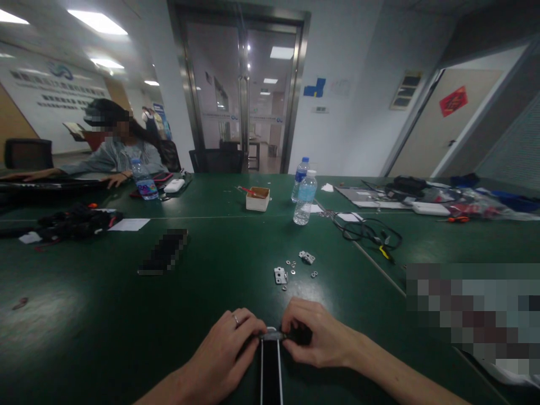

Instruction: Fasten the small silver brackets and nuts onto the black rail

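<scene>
Head cam: I see the black bar (271, 374) with pale edges on the green table (105, 337), between both hands. Left hand (225, 350): fingertips bunched at the bar's far end, left side; can't tell if they're pinching. Right hand (323, 334): curled, fingers closed around a dark piece (302, 336), right of that end. Beyond the bar: two metal brackets (280, 275), small rings (293, 272) near them, then, well apart, a water bottle (305, 199).
</scene>
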### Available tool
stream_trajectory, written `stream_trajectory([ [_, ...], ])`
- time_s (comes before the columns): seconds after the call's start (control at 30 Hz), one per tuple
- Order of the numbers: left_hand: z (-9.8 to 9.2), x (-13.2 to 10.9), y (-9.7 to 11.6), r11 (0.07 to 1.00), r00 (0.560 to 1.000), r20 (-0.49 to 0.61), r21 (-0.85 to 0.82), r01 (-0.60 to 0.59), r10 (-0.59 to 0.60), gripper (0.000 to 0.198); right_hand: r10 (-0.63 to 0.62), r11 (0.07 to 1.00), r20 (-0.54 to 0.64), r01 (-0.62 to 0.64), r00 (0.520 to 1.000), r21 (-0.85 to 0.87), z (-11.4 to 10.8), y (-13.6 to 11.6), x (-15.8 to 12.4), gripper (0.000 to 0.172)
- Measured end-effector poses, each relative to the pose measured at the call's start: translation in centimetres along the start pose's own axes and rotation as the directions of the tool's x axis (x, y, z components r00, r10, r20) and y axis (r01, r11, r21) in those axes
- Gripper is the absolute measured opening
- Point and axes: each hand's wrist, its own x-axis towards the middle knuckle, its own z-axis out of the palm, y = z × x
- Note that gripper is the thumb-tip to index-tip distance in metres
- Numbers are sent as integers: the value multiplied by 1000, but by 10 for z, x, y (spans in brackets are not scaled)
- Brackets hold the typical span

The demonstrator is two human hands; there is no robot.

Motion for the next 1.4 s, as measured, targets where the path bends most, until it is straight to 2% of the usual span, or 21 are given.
stream_trajectory([
  [0.23,1,1,-3,1000,1000,-2,-4,-20,20,25,-27,1000,-10,27,1000,-14,2,3,-1,10],
  [0.53,1,0,-1,1000,1000,0,-15,-7,7,25,40,999,48,-39,998,-16,0,-1,-1,17],
  [0.8,0,0,-2,1000,1000,-7,-5,-25,25,26,19,999,37,-17,999,-43,2,0,0,9],
  [1.4,1,1,-1,1000,1000,1,-6,-3,3,25,-20,1000,31,20,999,-17,1,1,0,8],
])
